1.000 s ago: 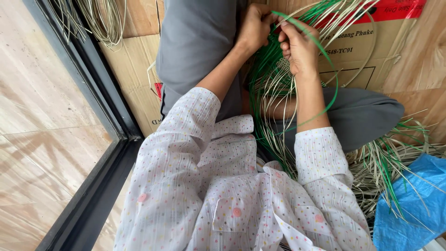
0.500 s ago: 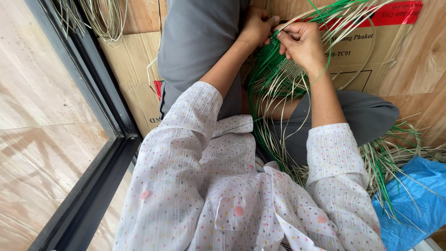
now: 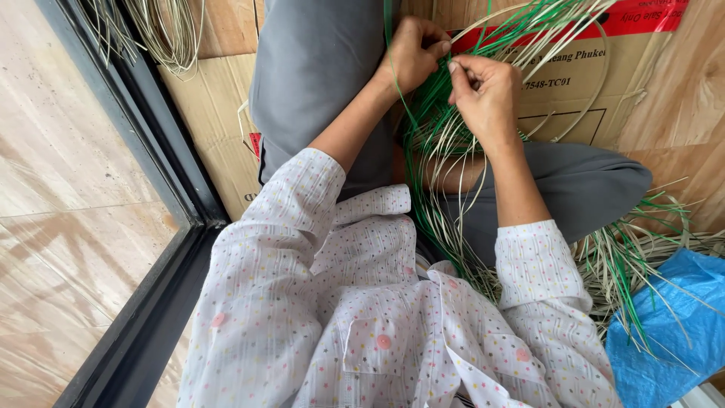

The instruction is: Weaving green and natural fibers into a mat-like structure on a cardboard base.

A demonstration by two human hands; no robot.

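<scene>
At upper centre, my left hand (image 3: 411, 53) and right hand (image 3: 487, 94) both pinch green and tan reed strands (image 3: 438, 143) over my lap.

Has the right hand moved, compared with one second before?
Yes. The right hand slid right along the cardboard box, away from the grey trouser leg.

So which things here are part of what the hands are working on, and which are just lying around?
In use:
left hand
right hand
green and pale strands

Lying about:
blue plastic sheet
cardboard
pale strand bundle by the dark frame
</scene>
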